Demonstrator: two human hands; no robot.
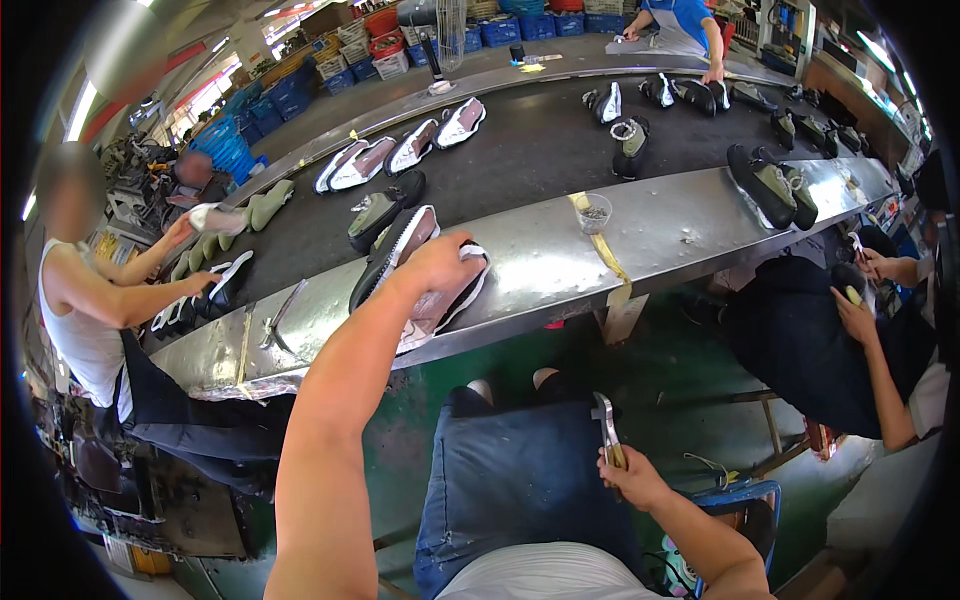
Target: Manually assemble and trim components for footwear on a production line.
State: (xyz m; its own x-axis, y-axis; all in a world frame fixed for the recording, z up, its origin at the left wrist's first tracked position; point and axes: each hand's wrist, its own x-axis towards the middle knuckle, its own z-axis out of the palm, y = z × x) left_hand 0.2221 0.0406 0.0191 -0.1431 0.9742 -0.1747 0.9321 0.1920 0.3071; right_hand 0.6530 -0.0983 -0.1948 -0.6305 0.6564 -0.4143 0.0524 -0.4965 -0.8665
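Observation:
My left hand reaches forward to the metal ledge, its fingers closed over the end of a pinkish-brown shoe with a dark and white edge. Part of that shoe is hidden under my hand and forearm. Right behind it leans a dark shoe, and a green and black shoe lies just beyond. Above my right thigh, my right hand grips a hammer by its wooden handle, with the metal head pointing up and away from me.
A clear cup of small metal pieces stands on the metal ledge. Several shoes lie on the dark belt beyond. A loose tool rests on the ledge at left. Co-workers stand left, far right and sit right.

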